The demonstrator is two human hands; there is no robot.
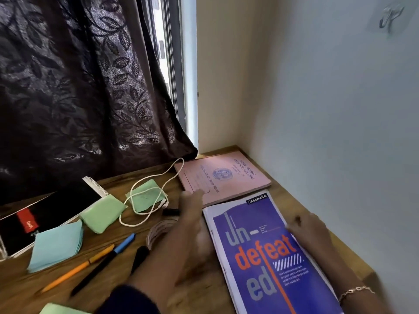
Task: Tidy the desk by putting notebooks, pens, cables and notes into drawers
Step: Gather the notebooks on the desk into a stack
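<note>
Stage: early by my reading; nothing is showing as stowed, no drawer is appearing in view, and the first pick-up seems to be starting.
Desk (294, 200): wooden, is carrying everything listed below.
Blue notebook (260, 245): is lying flat at the near right of the desk, between both hands; likely first to go.
Black spiral notebook (56, 207): is lying at the far left, untouched.
Pink record book (224, 177): is lying in the back corner, just beyond the blue notebook.
Left grip (190, 223): blurred, fingers reaching out straight beside the blue notebook's left edge toward the pink record book, holding nothing.
Right grip (310, 232): is resting on the blue notebook's right edge; whether the fingers are curling under it, I cannot tell.
Blue note pad (56, 245): is waiting beside the black spiral notebook.
Green note pads (103, 214): two are lying mid-desk, a third is peeking in at the bottom edge.
White cable (154, 191): is looping loose over one green pad.
Pens (106, 261): three are lying loose near the left forearm.
</note>
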